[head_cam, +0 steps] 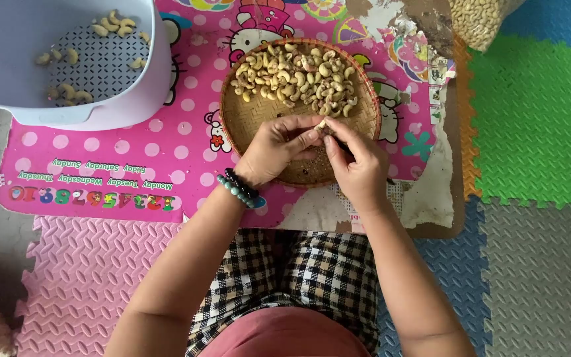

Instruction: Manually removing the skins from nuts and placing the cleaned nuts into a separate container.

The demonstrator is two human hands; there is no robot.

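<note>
While over the woven tray [246,122] — one cashew [321,124] pinched between both closed grips, left hand [275,149], right hand [358,162].

Both forearms are seen bare, with no sleeves reaching them. Two beaded bracelets [239,188] are worn side by side on the left wrist: one of black beads, one of pale green beads. The right wrist is left unadorned. The legs are covered by checked cloth [299,277] in black, white and tan. A pinkish-red garment [285,334] is worn over the belly.
</note>
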